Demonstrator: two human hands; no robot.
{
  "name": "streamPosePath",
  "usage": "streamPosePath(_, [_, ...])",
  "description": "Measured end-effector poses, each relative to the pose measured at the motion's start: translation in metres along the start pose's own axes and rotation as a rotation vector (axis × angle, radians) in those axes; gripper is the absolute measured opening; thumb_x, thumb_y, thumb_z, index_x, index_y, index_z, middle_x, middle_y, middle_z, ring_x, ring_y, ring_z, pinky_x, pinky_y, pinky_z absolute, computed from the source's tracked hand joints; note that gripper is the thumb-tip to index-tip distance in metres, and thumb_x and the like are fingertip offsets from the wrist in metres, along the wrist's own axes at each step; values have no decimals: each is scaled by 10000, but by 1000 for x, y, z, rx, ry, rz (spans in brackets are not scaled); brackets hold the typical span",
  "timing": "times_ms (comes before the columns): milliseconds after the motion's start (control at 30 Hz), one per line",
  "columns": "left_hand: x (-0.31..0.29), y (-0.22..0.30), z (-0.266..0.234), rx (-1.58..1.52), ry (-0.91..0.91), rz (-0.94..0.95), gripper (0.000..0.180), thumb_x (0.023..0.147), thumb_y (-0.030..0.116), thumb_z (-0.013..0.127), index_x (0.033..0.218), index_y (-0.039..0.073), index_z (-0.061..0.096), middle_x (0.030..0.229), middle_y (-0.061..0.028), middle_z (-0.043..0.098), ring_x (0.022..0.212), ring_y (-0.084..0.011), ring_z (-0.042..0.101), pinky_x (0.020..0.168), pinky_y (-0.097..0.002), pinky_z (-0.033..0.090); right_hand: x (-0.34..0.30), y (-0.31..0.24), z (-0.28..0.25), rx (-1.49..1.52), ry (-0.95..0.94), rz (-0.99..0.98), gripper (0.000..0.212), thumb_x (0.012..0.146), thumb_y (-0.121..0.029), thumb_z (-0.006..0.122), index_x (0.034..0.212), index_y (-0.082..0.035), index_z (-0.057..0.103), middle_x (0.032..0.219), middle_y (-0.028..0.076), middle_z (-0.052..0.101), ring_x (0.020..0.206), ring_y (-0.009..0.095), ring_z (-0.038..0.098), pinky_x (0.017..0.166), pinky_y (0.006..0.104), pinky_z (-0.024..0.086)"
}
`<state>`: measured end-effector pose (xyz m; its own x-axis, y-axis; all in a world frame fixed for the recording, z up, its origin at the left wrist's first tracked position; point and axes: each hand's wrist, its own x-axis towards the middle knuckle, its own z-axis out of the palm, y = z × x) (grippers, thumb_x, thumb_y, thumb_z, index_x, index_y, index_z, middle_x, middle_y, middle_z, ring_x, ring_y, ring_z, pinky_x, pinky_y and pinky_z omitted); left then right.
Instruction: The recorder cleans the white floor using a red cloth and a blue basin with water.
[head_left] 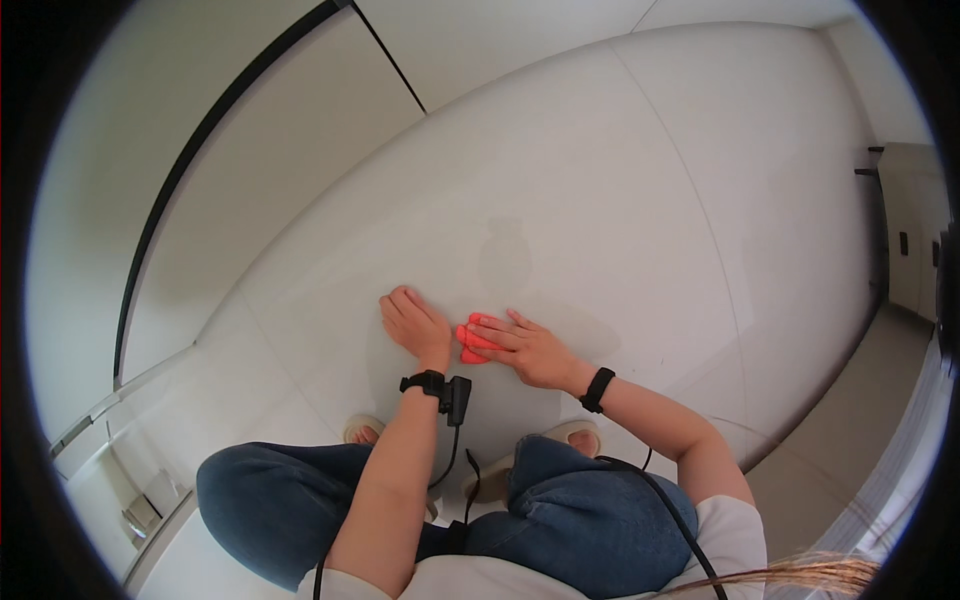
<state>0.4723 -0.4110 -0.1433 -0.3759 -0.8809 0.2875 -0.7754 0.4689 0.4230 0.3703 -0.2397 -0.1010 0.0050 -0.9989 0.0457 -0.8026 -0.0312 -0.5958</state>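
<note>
A black strip [201, 133] borders the pale panel [285, 170], upper left.

White top [732, 545], blue jeans [600, 515], black wristbands [598, 390] are worn.

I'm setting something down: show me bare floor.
Bare: glossy white floor beyond the left hand and right hand, up to the black-edged pale panel. Crowded: under the right hand, a bright red-pink pad; nearer, blue denim trousers, beige slippers.

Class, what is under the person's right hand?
Under the right hand, a bright red object shows between and beyond the fingers, on the pale floor; the part beneath the hand is covered.
</note>
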Motion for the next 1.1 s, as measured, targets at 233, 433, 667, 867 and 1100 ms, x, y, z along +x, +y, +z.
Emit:
streamPosePath(233, [3,-5,4,-65,17,29,158,962,172,421,967,42,511,950,-120,501,869,-326,502,753,-431,380,0,109,-61,16,583,347,587,777,110,422,1311,-101,541,1415,154,454,1341,329,380,1123,420,283])
streamPosePath(433, [4,1,11,-108,48,11,185,963,173,423,896,39,530,906,-114,539,816,-303,515,717,-401,401,-2,224,-144,-146,903,749,608,782,99,433,1320,-161,545,1474,167,358,1310,339,390,1039,401,387])
streamPosePath(667, [31,-8,-8,-505,59,-351,258,966,210,431,823,25,538,750,-84,572,679,-216,534,657,-360,432,81,95,-48,-117,391,81,608,774,92,454,1324,-159,521,1451,85,420,1352,267,373,1125,502,259])
streamPosePath(867, [69,-49,-18,-423,84,-420,297,953,251,430,860,6,568,781,-76,597,679,-196,535,667,-336,442,34,-2,25,203,71,-249,586,798,4,497,1331,-238,521,1431,-6,453,1366,195,367,1141,496,253])
streamPosePath(1100, [77,-95,-31,-463,213,-529,278,954,236,432,881,5,569,804,-66,584,695,-177,523,664,-324,431,74,113,-56,-39,472,117,662,756,134,418,1344,-158,500,1455,125,402,1363,308,338,1116,569,206])
